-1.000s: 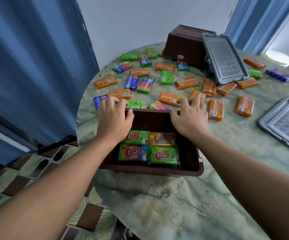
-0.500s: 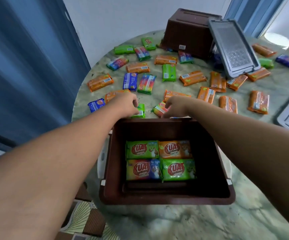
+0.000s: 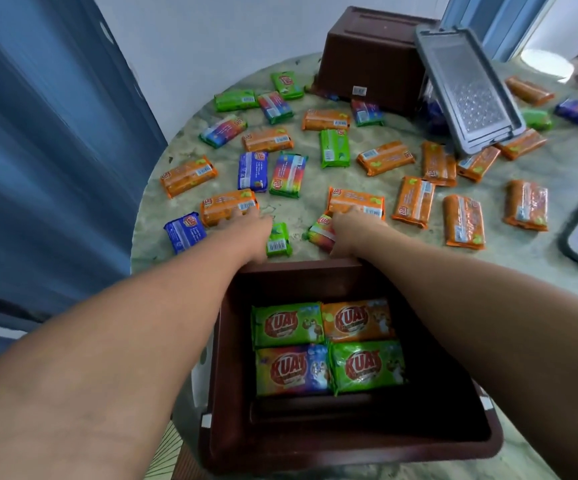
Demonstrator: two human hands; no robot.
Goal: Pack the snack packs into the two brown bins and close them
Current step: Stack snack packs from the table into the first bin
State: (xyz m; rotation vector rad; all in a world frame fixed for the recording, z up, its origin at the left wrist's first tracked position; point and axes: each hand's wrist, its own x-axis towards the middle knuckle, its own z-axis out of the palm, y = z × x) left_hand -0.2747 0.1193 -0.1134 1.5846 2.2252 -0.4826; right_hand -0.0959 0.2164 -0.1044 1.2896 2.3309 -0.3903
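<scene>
The left hand (image 3: 246,226) lies just beyond the open brown bin (image 3: 349,441), fingers curled on a glossy orange pack (image 3: 228,206), a small green pack (image 3: 278,240) beside it; the right hand (image 3: 349,230) pinches a rainbow foil pack (image 3: 320,230); four shiny rectangular packs (image 3: 327,348) lie flat inside the bin; further beyond it, loose packs scatter over the mottled green marble surface (image 3: 315,188); farthest stands an overturned brown bin (image 3: 370,57) with a ribbed grey lid (image 3: 467,88) leaning on it.

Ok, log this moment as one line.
phase: picking | left hand: on green pack | right hand: on rainbow pack | near brown bin: four packs, open
</scene>
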